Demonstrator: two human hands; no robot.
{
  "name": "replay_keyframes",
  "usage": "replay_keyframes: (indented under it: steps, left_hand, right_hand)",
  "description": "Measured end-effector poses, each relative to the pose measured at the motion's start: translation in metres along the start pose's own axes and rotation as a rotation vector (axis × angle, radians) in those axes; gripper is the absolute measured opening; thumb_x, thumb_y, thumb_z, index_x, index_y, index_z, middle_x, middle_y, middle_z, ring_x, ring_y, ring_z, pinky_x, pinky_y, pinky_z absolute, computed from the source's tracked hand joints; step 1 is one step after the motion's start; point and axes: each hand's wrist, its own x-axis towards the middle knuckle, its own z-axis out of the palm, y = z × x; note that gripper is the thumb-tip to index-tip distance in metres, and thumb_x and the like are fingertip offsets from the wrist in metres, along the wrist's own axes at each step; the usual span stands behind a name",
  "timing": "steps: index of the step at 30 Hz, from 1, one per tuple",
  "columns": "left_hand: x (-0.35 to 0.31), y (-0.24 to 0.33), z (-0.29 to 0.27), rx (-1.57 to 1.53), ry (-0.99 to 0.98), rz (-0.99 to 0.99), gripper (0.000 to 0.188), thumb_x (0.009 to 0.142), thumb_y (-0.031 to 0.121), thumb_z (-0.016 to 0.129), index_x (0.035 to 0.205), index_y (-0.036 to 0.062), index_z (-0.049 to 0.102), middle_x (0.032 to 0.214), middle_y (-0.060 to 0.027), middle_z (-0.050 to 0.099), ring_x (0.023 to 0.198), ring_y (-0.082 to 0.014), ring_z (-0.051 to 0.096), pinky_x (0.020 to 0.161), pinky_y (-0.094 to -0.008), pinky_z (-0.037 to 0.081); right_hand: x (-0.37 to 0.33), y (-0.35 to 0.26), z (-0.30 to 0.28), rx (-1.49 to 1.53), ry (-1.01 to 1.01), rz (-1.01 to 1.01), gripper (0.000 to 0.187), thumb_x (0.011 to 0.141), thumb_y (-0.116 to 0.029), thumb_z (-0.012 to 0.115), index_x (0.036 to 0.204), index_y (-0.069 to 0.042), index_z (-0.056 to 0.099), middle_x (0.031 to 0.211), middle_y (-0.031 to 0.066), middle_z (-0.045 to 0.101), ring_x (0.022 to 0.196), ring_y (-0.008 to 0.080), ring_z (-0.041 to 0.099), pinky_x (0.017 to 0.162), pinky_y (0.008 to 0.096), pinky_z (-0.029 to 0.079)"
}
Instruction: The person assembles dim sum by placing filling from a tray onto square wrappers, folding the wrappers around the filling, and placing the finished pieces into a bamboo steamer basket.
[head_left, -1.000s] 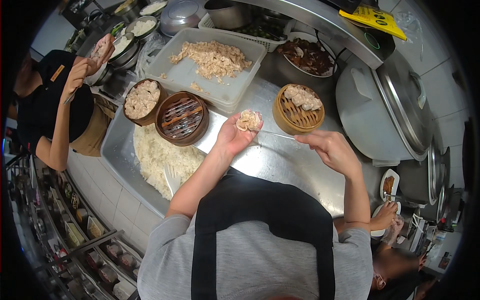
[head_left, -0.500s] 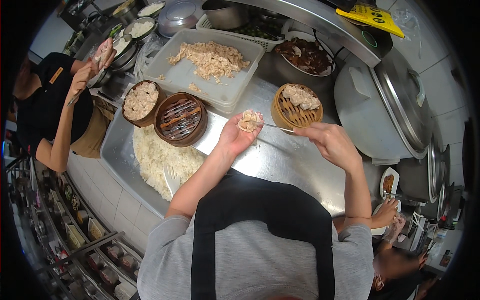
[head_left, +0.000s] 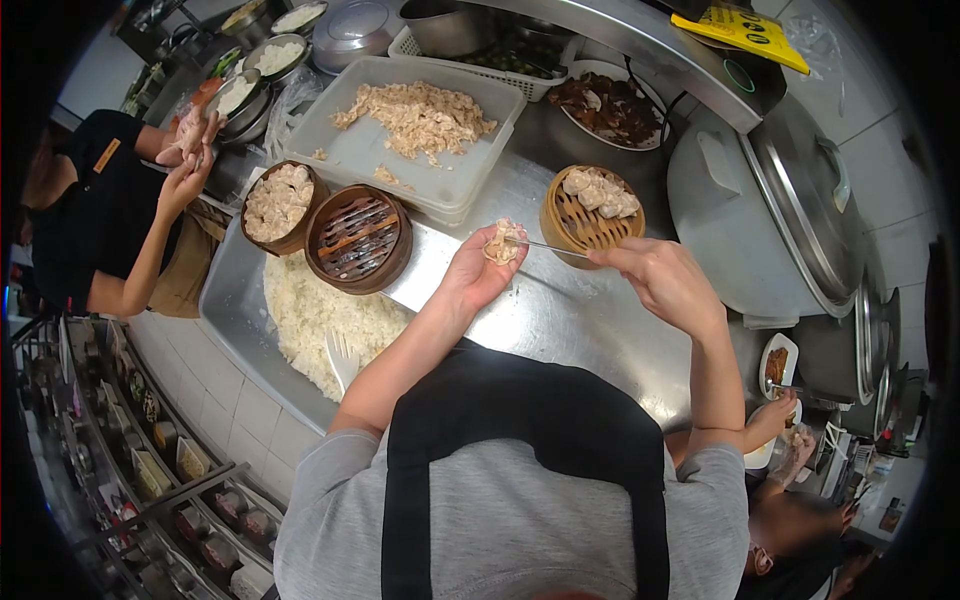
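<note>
My left hand (head_left: 474, 268) cups a small dumpling (head_left: 502, 243), its pale wrapper gathered around light meat filling. Between the fingers of my right hand (head_left: 668, 283) is a thin metal filling stick (head_left: 556, 248), whose far end touches the dumpling's top. Behind the stick stands a round bamboo steamer (head_left: 597, 238), with a row of dumplings (head_left: 603, 190) at its far side and bare slats nearer me. Beyond my left hand, a translucent plastic tub (head_left: 465, 192) holds a heap of pale minced filling (head_left: 415, 116).
Left of the tub are a dark steamer (head_left: 360, 240) with bare slats and one full of dumplings (head_left: 280, 203). A grey bin of rice (head_left: 310, 320) holds a white fork (head_left: 342, 358). A large lidded pot (head_left: 740, 210) stands right. Co-workers' hands (head_left: 188, 150) show at left and lower right.
The dumpling wrapper has drawn in around its filling, and the stick's tip has shifted slightly left onto it. At left, a co-worker has brought both hands together.
</note>
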Motion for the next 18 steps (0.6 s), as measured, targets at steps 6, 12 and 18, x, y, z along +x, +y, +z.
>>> replay_keyframes:
  steps: [6, 12, 18]
  left_hand:
    - [0.011, -0.003, -0.005, -0.003, 0.03, 0.012, 0.014, 0.093, 0.008, 0.049, 0.103, -0.0008, 0.052, 0.105, -0.0159, 0.056, 0.095, -0.0268, 0.057, 0.087, -0.0383, 0.051]
    - [-0.023, 0.001, 0.048, 0.114, -0.329, -0.131, 0.042, 0.086, 0.006, 0.061, 0.124, -0.0028, 0.045, 0.129, -0.0217, 0.049, 0.12, -0.0276, 0.051, 0.097, -0.0387, 0.048]
    - [-0.03, 0.006, 0.062, 1.131, -0.558, 0.017, 0.06, 0.075, -0.003, 0.072, 0.129, 0.0025, 0.046, 0.11, -0.0098, 0.063, 0.104, -0.0202, 0.063, 0.09, -0.0306, 0.051]
  right_hand:
    - [0.006, 0.0, 0.014, -0.081, -0.075, 0.016, 0.039, 0.073, 0.004, 0.051, 0.105, -0.01, 0.067, 0.083, 0.0125, 0.064, 0.076, 0.0309, 0.063, 0.065, 0.0408, 0.049]
    - [0.006, 0.017, -0.025, 0.018, 0.013, -0.068, 0.036, 0.074, 0.003, 0.053, 0.104, -0.008, 0.068, 0.088, 0.0131, 0.066, 0.079, 0.0315, 0.063, 0.069, 0.0408, 0.05]
    - [0.016, 0.014, -0.081, 0.108, -0.202, -0.115, 0.035, 0.072, 0.004, 0.056, 0.103, -0.007, 0.069, 0.094, 0.0141, 0.067, 0.087, 0.0316, 0.064, 0.073, 0.0398, 0.05]
